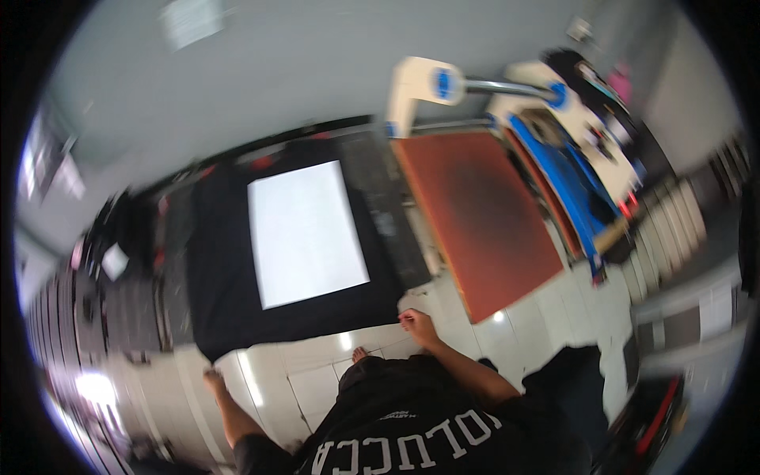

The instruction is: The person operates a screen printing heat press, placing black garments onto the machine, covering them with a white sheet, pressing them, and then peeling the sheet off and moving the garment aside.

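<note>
A black T-shirt point(226, 293) lies spread on a dark table, with a white rectangular sheet point(307, 233) flat on top of it. My left hand point(214, 381) is closed on the shirt's near left corner, which is drawn to a point past the table edge. At the near right corner, my right hand point(418, 325) pinches the hem between closed fingers. Neither hand touches the sheet. Motion blurs the fingertips a little.
To the right stands a heat press with a reddish-brown lower pad point(483, 214) and a blue upper plate point(558, 178) swung aside. Dark bundled items point(123, 237) sit at the table's left end. Grey wall point(277, 71) rises behind. A tiled floor point(313, 388) lies below.
</note>
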Demonstrator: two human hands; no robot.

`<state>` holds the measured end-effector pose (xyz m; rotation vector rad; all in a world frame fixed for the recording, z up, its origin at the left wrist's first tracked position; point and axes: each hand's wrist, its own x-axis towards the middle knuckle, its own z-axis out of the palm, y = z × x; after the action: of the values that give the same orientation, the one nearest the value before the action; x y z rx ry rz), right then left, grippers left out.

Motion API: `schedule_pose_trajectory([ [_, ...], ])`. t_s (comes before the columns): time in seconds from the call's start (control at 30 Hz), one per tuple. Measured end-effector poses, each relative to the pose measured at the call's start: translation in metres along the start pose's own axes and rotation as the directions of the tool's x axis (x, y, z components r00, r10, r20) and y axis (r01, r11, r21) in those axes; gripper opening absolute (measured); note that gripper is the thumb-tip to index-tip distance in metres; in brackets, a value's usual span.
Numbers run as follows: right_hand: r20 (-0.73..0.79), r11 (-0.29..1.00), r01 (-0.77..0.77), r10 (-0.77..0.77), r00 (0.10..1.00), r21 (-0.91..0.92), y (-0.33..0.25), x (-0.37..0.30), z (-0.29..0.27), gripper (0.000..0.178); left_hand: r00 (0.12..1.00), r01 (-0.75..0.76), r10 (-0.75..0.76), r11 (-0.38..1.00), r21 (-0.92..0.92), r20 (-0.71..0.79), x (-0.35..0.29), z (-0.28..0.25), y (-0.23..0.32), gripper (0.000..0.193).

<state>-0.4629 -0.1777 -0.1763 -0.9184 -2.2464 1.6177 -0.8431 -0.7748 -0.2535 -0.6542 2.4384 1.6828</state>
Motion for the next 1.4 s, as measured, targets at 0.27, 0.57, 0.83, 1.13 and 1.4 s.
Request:
schedule_pose_trajectory([
  [0.27, 0.521, 0.895, -0.411, 0.272, 0.809, 0.171, -0.024, -0.102, -0.171, 0.038, 0.745, -0.566, 0.653, 0.725, 0.393, -0.132, -0.173, 0.194, 0.146, 0.030],
  [0.57, -0.934, 0.845, -0.438, 0.356, 0.032, 0.307, 0.082, -0.392, -0.413, 0.021, -0.098, -0.622, 0.670, 0.536, -0.571, 0.735, -0.599, 0.444, 0.305, 0.015],
  [0.83, -0.648, 0.073, -0.651, 0.225, -0.727, 0.756, 0.129, -0.697, -0.350, 0.036, -0.741, -0.520, 0.136, 0.503, -0.690, 0.658, -0.829, 0.497, 0.251, 0.013],
  [1.13, -0.638, 0.139, -0.625, 0.246, -0.730, 0.768, 0.129, -0.722, -0.344, 0.026, -0.879, -0.467, -0.097, 0.382, -0.798, 0.468, -0.921, 0.503, 0.234, 0.012],
  [1.4, -0.610, 0.287, -0.542, 0.278, -0.742, 0.790, 0.132, -0.734, -0.342, 0.022, -0.846, -0.531, -0.207, 0.396, -0.749, 0.491, -0.935, 0.502, 0.221, 0.012],
])
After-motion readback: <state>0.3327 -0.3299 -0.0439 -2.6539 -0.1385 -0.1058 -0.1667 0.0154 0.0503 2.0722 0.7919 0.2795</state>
